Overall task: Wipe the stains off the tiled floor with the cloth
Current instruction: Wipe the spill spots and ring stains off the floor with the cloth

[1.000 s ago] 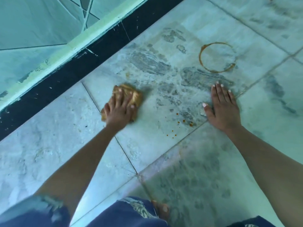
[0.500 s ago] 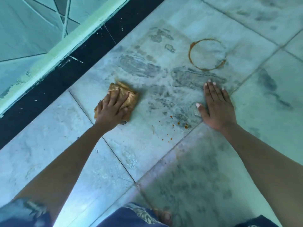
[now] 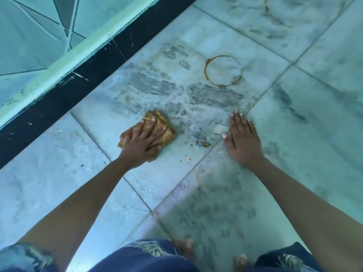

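Note:
A folded yellow-brown cloth [image 3: 166,132] lies flat on the pale marble floor tile [image 3: 172,173]. My left hand [image 3: 142,141] presses it down with spread, straight fingers. My right hand [image 3: 242,140] rests flat on the floor to the right, fingers straight, holding nothing. Between the two hands lie small orange-brown spots [image 3: 201,143] and a few tiny specks nearer me. A brown ring stain [image 3: 223,70] marks the tile farther away. Grey smears [image 3: 214,95] cover the tile between the ring and the hands.
A black skirting strip [image 3: 59,107] runs diagonally along the left, with a light green wall [image 3: 29,36] above it. My toes [image 3: 185,246] and blue patterned clothing [image 3: 141,260] fill the bottom edge. A small whitish patch [image 3: 220,128] sits beside my right thumb.
My left hand has slid the cloth to the right across the tile, closer to the orange spots. My right hand stays flat in place. The camera has shifted.

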`<state>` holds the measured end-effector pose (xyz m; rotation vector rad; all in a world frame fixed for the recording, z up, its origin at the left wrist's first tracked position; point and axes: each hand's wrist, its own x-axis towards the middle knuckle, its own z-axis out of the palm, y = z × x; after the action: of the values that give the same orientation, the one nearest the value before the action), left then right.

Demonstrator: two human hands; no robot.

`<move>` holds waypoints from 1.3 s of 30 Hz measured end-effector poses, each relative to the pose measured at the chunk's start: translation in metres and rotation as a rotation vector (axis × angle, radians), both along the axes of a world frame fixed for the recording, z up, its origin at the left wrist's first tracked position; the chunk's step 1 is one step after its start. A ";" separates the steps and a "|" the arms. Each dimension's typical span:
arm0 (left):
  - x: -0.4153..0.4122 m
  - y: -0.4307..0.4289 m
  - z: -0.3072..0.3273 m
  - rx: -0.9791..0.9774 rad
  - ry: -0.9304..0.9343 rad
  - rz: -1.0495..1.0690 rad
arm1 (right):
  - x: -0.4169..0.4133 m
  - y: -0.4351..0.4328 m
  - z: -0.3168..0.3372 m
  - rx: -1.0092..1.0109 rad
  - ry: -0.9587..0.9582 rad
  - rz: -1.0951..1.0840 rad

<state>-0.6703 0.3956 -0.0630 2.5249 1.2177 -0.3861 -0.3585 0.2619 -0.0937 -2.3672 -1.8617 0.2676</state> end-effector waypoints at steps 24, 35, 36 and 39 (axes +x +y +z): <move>0.124 0.003 -0.001 0.009 -0.008 -0.125 | 0.009 -0.028 -0.001 -0.024 0.009 -0.074; 0.055 0.031 -0.003 -0.018 -0.083 -0.115 | 0.009 -0.028 -0.003 -0.005 0.009 -0.066; 0.081 0.035 0.000 -0.012 -0.068 -0.073 | 0.009 -0.029 -0.003 -0.007 0.010 -0.065; 0.135 0.011 0.001 0.027 -0.028 -0.146 | 0.010 -0.028 -0.001 -0.020 0.008 -0.063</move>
<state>-0.5352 0.4069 -0.0620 2.6419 1.0383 -0.3688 -0.3488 0.2335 -0.0945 -2.4288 -1.7858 0.2900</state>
